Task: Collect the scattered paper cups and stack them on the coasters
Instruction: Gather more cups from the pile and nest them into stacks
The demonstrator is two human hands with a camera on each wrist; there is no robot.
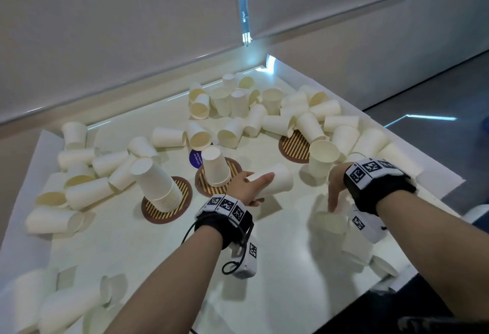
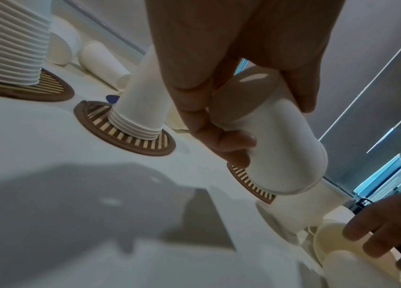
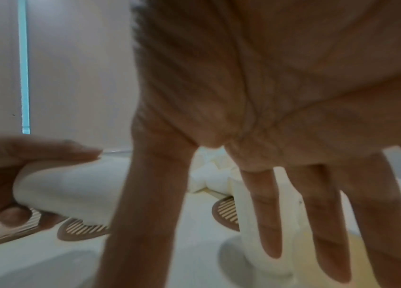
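- The left hand (image 1: pixel 244 187) is gripping one paper cup (image 1: pixel 275 180) on its side, its fingers (image 2: pixel 221 140) curling round the cup's wall and the thumb lying along the top; the held cup is hanging in the air just beside the middle coaster (image 1: pixel 218 175), its mouth pointing toward the right hand.
- The right hand (image 1: pixel 337 188) is holding nothing: its fingers (image 3: pixel 317 224) are hanging straight and spread, reaching down near a blurred cup lying on the table (image 1: pixel 164 249) close to the person.
- An upright cup (image 1: pixel 323 159), mouth up, is standing just beyond the right hand.
- A short stack (image 1: pixel 214 167) of a few upturned cups is sitting on the middle coaster, and the held cup looks to be heading for it, judging by how near it is.
- A tall stack (image 1: pixel 158 185) of many cups is standing, tilting slightly, on the left coaster (image 1: pixel 166 200).
- The right coaster (image 1: pixel 295 146) is carrying no stack; loose cups are lying partly over its far edge.
- Most of the work is remaining, by my reading: a heap of loose cups (image 1: pixel 238 111) is lying at the far side of the table, another cluster (image 1: pixel 79 175) is lying at the left, and more cups are lying near the person's forearms.
- The task looks to be in its early-to-middle part, with two stacks begun and one coaster not yet used.
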